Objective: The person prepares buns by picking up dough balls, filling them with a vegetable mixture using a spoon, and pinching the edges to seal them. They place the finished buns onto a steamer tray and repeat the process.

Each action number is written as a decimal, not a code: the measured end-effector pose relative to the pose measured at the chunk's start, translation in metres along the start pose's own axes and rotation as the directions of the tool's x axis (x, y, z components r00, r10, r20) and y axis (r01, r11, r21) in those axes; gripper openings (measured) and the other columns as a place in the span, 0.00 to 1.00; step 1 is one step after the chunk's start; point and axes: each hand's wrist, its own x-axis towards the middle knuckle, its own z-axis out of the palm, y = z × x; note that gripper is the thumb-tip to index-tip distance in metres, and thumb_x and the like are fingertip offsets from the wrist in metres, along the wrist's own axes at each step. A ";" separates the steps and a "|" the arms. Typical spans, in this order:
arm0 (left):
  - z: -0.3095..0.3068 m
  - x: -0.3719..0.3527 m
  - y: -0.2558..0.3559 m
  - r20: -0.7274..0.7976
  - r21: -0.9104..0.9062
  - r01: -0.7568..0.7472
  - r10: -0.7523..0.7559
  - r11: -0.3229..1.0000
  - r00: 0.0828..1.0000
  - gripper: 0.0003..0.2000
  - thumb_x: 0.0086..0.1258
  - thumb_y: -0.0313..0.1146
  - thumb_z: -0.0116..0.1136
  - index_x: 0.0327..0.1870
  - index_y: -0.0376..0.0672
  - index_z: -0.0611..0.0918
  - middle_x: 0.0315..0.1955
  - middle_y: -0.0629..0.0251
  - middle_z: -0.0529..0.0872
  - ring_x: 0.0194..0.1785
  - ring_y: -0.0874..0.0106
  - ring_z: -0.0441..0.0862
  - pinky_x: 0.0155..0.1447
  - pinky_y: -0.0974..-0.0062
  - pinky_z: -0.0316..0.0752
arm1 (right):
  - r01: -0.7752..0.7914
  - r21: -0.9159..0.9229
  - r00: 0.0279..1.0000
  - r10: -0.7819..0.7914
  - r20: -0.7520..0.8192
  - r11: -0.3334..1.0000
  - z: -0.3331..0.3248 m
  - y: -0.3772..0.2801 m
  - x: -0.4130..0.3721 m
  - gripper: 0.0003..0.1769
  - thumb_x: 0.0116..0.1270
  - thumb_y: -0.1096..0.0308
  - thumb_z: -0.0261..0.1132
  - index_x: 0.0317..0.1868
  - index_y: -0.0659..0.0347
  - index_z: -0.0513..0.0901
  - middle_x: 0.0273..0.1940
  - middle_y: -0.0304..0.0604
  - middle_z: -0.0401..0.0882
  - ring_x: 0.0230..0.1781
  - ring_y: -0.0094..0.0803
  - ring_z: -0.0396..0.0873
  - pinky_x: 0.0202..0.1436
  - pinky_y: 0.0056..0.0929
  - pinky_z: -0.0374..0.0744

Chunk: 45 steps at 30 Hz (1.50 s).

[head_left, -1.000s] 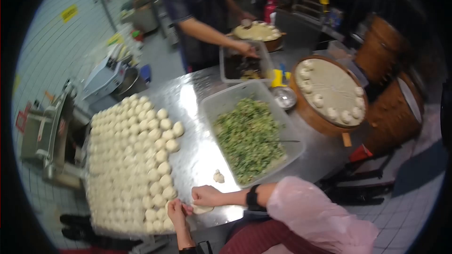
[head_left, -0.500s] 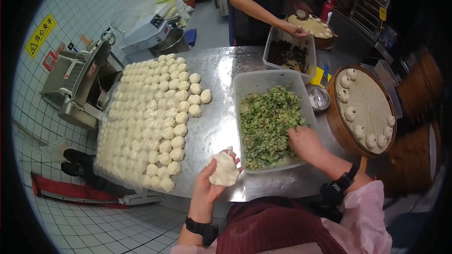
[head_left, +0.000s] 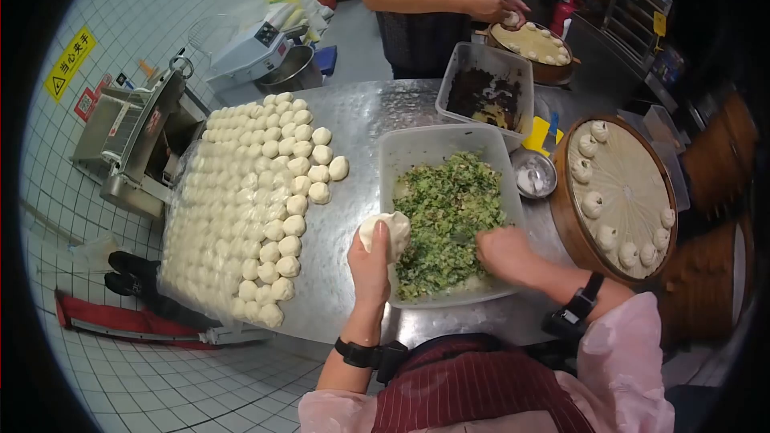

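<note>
My left hand (head_left: 370, 265) grips a flattened dough wrapper (head_left: 396, 231), thumb on top, at the left rim of a clear plastic tub (head_left: 387, 168). Chopped green filling (head_left: 449, 208) lies inside that tub. Over its right side is my right hand (head_left: 505, 253), fingers curled down into the filling; whatever they hold is hidden. To the left, rows of dough balls (head_left: 297, 167) cover part of the metal table, many under plastic film. A round bamboo steamer (head_left: 561, 216) on the right carries several pleated buns (head_left: 592, 204) on its liner.
Behind the green filling stands a second tub (head_left: 525, 96) with dark filling. A small metal bowl (head_left: 536, 175) and a yellow scraper (head_left: 539, 135) sit beside them. Across the table a co-worker's hands (head_left: 493, 6) work near another steamer (head_left: 553, 72). A metal machine (head_left: 132, 152) is at far left.
My left hand has risen to the tub's rim, and the wrapper is now tilted up. My right hand stays at the filling, slightly lower. The co-worker's hands have come together.
</note>
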 end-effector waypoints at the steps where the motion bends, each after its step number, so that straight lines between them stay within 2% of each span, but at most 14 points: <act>1: 0.002 0.002 -0.003 -0.012 -0.002 -0.002 0.002 1.000 1.000 0.14 0.73 0.37 0.52 0.49 0.35 0.78 0.39 0.64 0.83 0.40 0.77 0.80 0.43 0.80 0.75 | 0.012 -0.002 1.000 -0.012 0.003 1.000 0.006 -0.007 0.005 0.05 0.51 0.73 0.58 0.27 0.66 0.78 0.26 0.55 0.81 0.27 0.46 0.82 0.30 0.43 0.78; 3: 0.001 -0.001 -0.011 -0.105 -0.056 -0.083 0.077 0.995 0.991 0.14 0.73 0.38 0.51 0.48 0.35 0.78 0.39 0.64 0.83 0.39 0.78 0.80 0.44 0.79 0.75 | 0.035 0.172 0.998 -0.024 -0.066 0.984 0.021 -0.026 0.011 0.05 0.52 0.74 0.57 0.28 0.67 0.77 0.25 0.57 0.81 0.26 0.50 0.81 0.30 0.46 0.78; 8: -0.002 -0.001 -0.012 -0.109 -0.125 -0.034 0.020 0.992 0.994 0.15 0.75 0.39 0.49 0.49 0.34 0.76 0.40 0.63 0.82 0.41 0.78 0.79 0.47 0.78 0.74 | 0.085 0.274 0.993 -0.059 -0.102 0.958 0.025 -0.048 0.018 0.06 0.56 0.72 0.56 0.26 0.65 0.77 0.23 0.59 0.79 0.24 0.52 0.80 0.30 0.48 0.78; 16: -0.018 0.012 -0.003 -0.062 -0.244 -0.002 -0.013 0.970 0.998 0.17 0.75 0.43 0.47 0.52 0.37 0.73 0.42 0.62 0.82 0.43 0.73 0.81 0.43 0.76 0.78 | 0.105 0.572 0.965 0.055 -0.256 0.813 -0.004 -0.036 0.000 0.13 0.64 0.66 0.54 0.41 0.63 0.82 0.30 0.52 0.81 0.31 0.50 0.80 0.36 0.45 0.77; 19: -0.014 0.017 0.014 -0.105 -0.290 -0.087 0.059 0.953 0.993 0.17 0.76 0.43 0.46 0.52 0.38 0.74 0.44 0.61 0.81 0.45 0.72 0.81 0.44 0.74 0.79 | 0.083 0.625 0.957 0.113 -0.268 0.776 -0.024 -0.032 -0.020 0.12 0.65 0.67 0.55 0.42 0.64 0.81 0.30 0.52 0.81 0.30 0.48 0.80 0.34 0.42 0.76; 22: -0.007 0.018 0.009 0.042 -0.255 0.030 -0.020 0.967 0.999 0.20 0.73 0.48 0.48 0.53 0.39 0.72 0.44 0.62 0.80 0.43 0.72 0.80 0.45 0.75 0.78 | -0.039 0.706 0.964 0.212 -0.159 0.707 -0.059 -0.033 -0.037 0.11 0.65 0.69 0.57 0.43 0.63 0.81 0.29 0.51 0.80 0.28 0.46 0.80 0.32 0.38 0.76; 25: 0.010 0.007 -0.007 0.190 -0.178 0.228 -0.194 0.957 0.962 0.24 0.69 0.49 0.55 0.56 0.41 0.67 0.43 0.65 0.78 0.41 0.77 0.78 0.44 0.77 0.77 | 0.018 0.725 0.954 0.206 -0.219 0.688 -0.074 -0.038 -0.044 0.10 0.65 0.70 0.58 0.43 0.64 0.81 0.30 0.51 0.80 0.29 0.45 0.81 0.31 0.37 0.76; 28: 0.029 0.000 -0.016 0.281 -0.308 0.286 -0.201 0.907 0.938 0.23 0.68 0.41 0.59 0.57 0.40 0.67 0.43 0.66 0.78 0.41 0.77 0.78 0.42 0.78 0.77 | 0.151 0.629 0.898 0.161 -0.410 0.762 -0.055 -0.044 -0.043 0.10 0.64 0.70 0.58 0.43 0.64 0.81 0.30 0.52 0.80 0.29 0.46 0.81 0.32 0.38 0.77; 30: 0.032 -0.002 -0.017 0.294 -0.180 0.217 -0.158 0.959 0.943 0.23 0.65 0.30 0.62 0.59 0.41 0.67 0.45 0.64 0.79 0.47 0.73 0.80 0.50 0.73 0.79 | 0.146 0.577 0.902 0.131 -0.411 0.804 -0.042 -0.046 -0.043 0.10 0.64 0.70 0.58 0.43 0.64 0.81 0.30 0.52 0.81 0.30 0.46 0.81 0.33 0.38 0.77; 33: 0.035 -0.006 -0.021 0.171 -0.219 0.157 -0.120 0.963 0.978 0.24 0.62 0.22 0.61 0.58 0.39 0.67 0.45 0.63 0.79 0.44 0.74 0.81 0.48 0.77 0.79 | 0.143 0.558 0.915 0.105 -0.389 0.817 -0.042 -0.048 -0.046 0.10 0.64 0.70 0.58 0.42 0.64 0.81 0.31 0.53 0.81 0.30 0.46 0.81 0.34 0.39 0.77; 37: 0.022 -0.006 -0.021 0.125 0.034 -0.032 0.027 0.999 0.992 0.21 0.63 0.22 0.59 0.57 0.40 0.68 0.45 0.63 0.79 0.44 0.75 0.80 0.47 0.77 0.79 | 0.037 0.664 0.968 0.137 -0.209 0.747 -0.050 -0.036 -0.050 0.09 0.64 0.68 0.58 0.40 0.62 0.82 0.30 0.52 0.81 0.29 0.46 0.81 0.33 0.40 0.77; 39: 0.011 -0.001 -0.014 0.093 0.174 -0.231 0.217 0.957 0.972 0.19 0.64 0.22 0.58 0.56 0.40 0.69 0.45 0.64 0.79 0.44 0.76 0.80 0.47 0.79 0.78 | 0.025 0.666 0.972 0.139 -0.192 0.745 -0.053 -0.027 -0.047 0.10 0.64 0.67 0.58 0.39 0.61 0.82 0.29 0.51 0.81 0.28 0.45 0.81 0.33 0.42 0.77; 41: 0.001 0.004 -0.016 0.063 0.202 -0.253 0.246 0.946 0.967 0.20 0.65 0.22 0.57 0.57 0.41 0.68 0.45 0.64 0.78 0.44 0.76 0.79 0.46 0.79 0.78 | 0.011 0.459 0.956 0.125 -0.266 0.888 -0.039 -0.018 -0.036 0.09 0.63 0.68 0.57 0.36 0.63 0.82 0.28 0.53 0.81 0.28 0.48 0.81 0.33 0.43 0.77; 45: -0.003 0.005 -0.020 0.088 0.237 -0.299 0.286 0.924 0.954 0.20 0.65 0.20 0.56 0.57 0.41 0.69 0.45 0.64 0.77 0.45 0.77 0.78 0.46 0.79 0.78 | 0.013 0.266 0.981 0.039 -0.191 0.964 0.010 -0.021 0.003 0.08 0.60 0.70 0.56 0.31 0.64 0.80 0.27 0.54 0.81 0.26 0.50 0.80 0.33 0.45 0.77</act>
